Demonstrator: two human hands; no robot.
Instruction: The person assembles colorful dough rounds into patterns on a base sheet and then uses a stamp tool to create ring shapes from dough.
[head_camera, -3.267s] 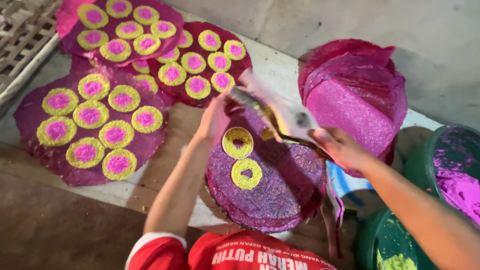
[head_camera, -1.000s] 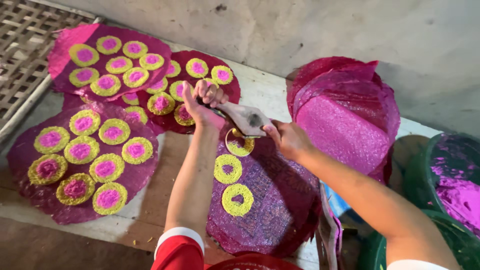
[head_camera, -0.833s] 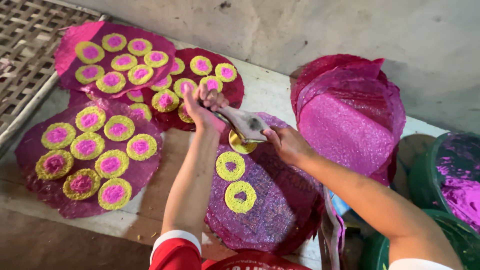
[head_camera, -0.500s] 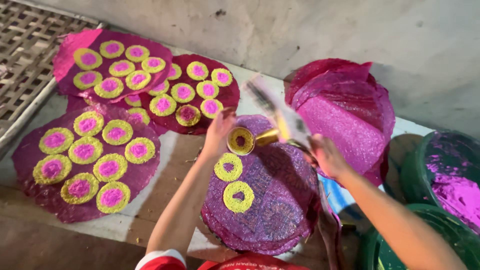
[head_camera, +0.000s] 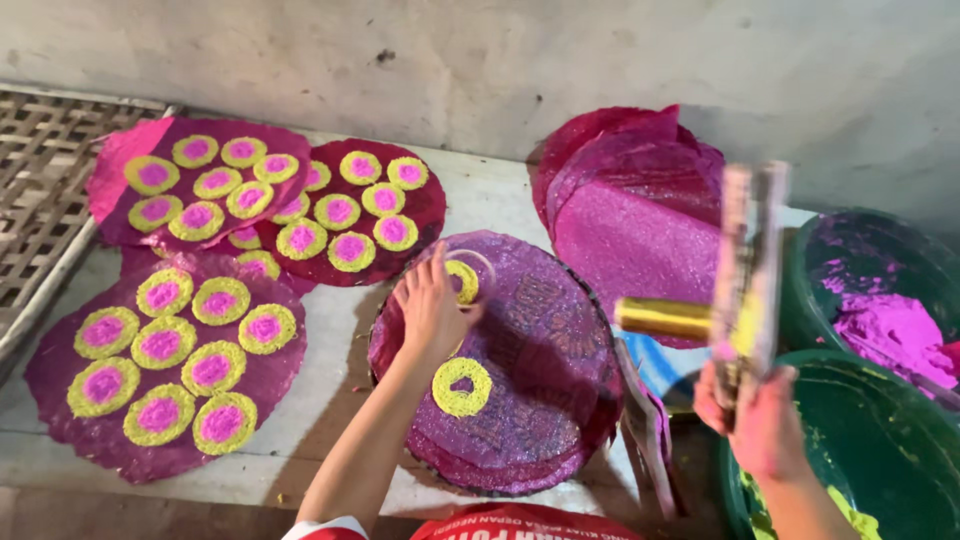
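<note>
Left hand (head_camera: 432, 310) rests fingers-down on a round purple glittery disc (head_camera: 520, 400), fingertips touching a clear ring mould (head_camera: 468, 280) around a yellow ring. Right hand (head_camera: 760, 425) is closed around a blurred flat tool (head_camera: 748, 280) with a yellow tube, raised above a green tub (head_camera: 880, 450). Another yellow ring (head_camera: 461, 387) lies on the disc just below the left hand.

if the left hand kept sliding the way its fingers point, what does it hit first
The left hand points up the purple disc toward the wall. First comes the yellow ring at its fingertips, likely touching already; past it, the disc's far rim.
</note>
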